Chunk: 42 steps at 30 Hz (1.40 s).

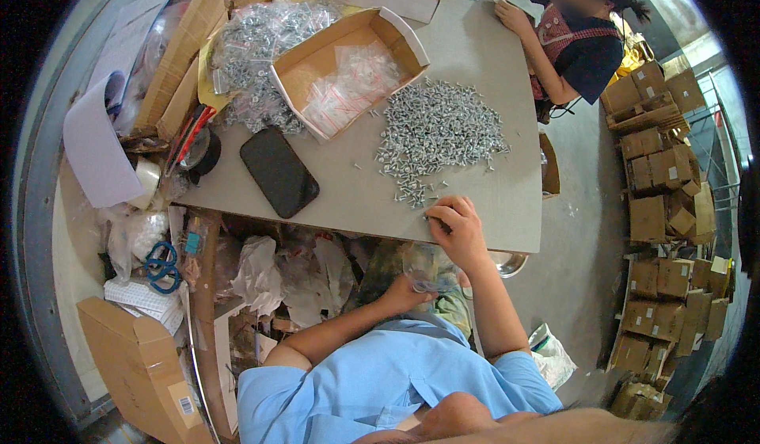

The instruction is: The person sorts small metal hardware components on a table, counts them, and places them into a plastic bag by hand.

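Observation:
A wide heap of small silver screws lies on the grey table. My right hand is over the table's front edge, just below the heap. Its fingers are pinched together, and a small grey screw shows at the fingertips. Below the table edge, in front of my body, my left hand is closed round the lower part of a clear plastic cup. What the cup holds is hard to make out. Beyond the heap, an open cardboard tray contains flat clear zip bags.
A black phone lies left of the screws. Filled bags of hardware are piled behind it. Blue-handled scissors hang at the left. Another person works at the far right corner. Stacked cartons line the right side.

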Motion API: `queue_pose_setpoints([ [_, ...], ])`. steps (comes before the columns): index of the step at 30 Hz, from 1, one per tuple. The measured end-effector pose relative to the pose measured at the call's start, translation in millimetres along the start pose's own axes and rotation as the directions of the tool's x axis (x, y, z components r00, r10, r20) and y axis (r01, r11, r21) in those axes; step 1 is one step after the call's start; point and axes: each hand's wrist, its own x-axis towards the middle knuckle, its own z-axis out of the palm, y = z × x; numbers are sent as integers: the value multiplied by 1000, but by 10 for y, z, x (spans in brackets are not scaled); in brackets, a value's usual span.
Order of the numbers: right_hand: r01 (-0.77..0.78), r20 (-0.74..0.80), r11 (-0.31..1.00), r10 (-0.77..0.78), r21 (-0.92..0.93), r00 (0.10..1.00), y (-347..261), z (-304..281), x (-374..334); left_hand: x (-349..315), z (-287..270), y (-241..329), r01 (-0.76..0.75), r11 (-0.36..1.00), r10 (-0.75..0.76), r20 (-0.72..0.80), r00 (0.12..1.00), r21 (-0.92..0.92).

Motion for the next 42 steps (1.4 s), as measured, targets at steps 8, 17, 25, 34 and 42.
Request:
queue_pose_setpoints([
  [8, 6, -6, 1000, -6, -19, 1000, -23, -17, 6, -21, -10, 124, 75, 995, -75, -5, 997, 65],
  [17, -109, -81, 991, 103, -80, 991, -104, 103, 72, 11, 22, 30, 53, 997, -52, -27, 998, 59],
  [25, -257, -152, 964, 243, -76, 958, -83, 9, -19, 60, 25, -221, -45, 997, 46, -11, 999, 55],
  [34, -364, 324, 930, 330, 47, 887, -301, -288, -168, 65, 61, -166, -93, 992, 92, -15, 996, -80],
  [42, -185, -14, 973, 185, -134, 983, -182, 55, -10, 36, -15, 31, -52, 998, 51, 20, 998, 32],
])
